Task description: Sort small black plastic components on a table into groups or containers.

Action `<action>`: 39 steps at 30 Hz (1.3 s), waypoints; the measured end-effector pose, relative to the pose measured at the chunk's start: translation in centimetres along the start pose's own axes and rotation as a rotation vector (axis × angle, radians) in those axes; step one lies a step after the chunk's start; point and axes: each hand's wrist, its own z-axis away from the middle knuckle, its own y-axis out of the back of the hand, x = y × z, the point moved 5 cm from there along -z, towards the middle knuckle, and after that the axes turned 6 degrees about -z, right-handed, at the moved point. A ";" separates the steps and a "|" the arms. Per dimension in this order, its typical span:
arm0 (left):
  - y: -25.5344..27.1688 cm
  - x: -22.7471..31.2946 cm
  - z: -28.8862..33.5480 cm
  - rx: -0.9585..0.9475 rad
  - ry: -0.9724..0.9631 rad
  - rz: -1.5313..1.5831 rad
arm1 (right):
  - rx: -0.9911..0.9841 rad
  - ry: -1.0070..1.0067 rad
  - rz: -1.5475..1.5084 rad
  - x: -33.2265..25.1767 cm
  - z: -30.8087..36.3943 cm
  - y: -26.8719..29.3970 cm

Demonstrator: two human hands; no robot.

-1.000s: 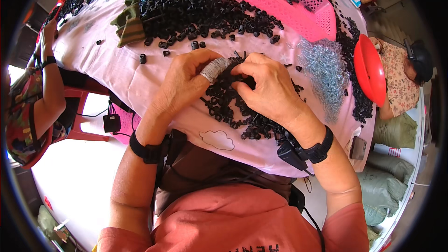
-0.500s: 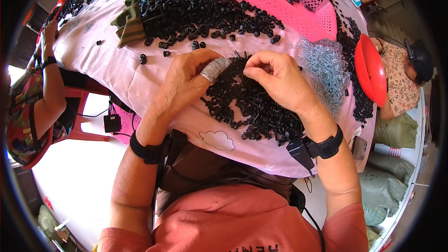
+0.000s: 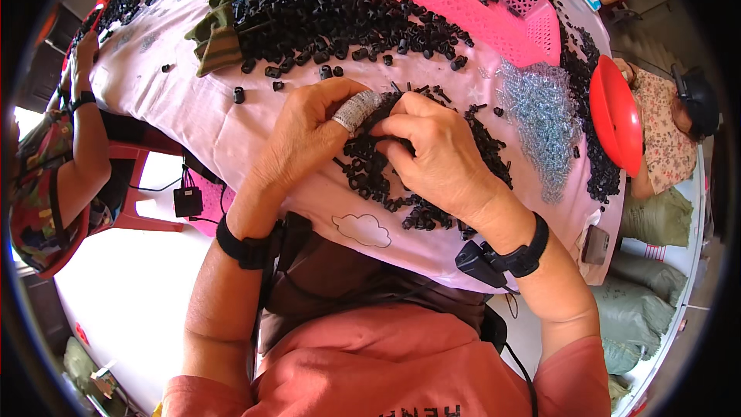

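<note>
My left hand (image 3: 312, 123) is closed above the near pile, its thumb wrapped in whitish tape (image 3: 357, 111). Small black parts show at its fingertips, too small to name. Close beside it, my right hand (image 3: 436, 143) has its fingers bent in a pinch, the tips meeting the same spot; a short dark piece sticks up between the two hands. Underneath lies a pile of small black plastic parts (image 3: 378, 177), partly covered by my right hand. Right of it spreads a heap of small shiny, clear-bluish pieces (image 3: 540, 123).
A pink perforated basket (image 3: 471, 15) stands at the back beside a large heap of black parts (image 3: 309, 0). A striped dark cloth (image 3: 216, 38) lies to the left. At the right edge is a red bowl (image 3: 615, 116). Other people sit left and right of the table.
My right hand has moved left and closed in on my left hand, uncovering more of the pile's right side. My left hand stays nearly in place.
</note>
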 end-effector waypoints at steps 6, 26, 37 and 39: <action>0.0 0.5 0.0 0.010 -0.022 -0.008 | -0.082 -0.071 0.106 -0.4 -0.4 -0.3; 0.1 0.2 -0.1 0.014 -0.002 0.052 | 0.234 -0.086 -0.024 0.5 -1.7 4.7; 0.1 -0.2 -0.1 0.016 -0.015 0.037 | -0.118 0.083 0.093 -3.4 1.3 -1.6; 0.2 0.1 -0.1 0.015 -0.028 0.020 | -0.133 0.097 0.094 -3.4 1.3 -1.8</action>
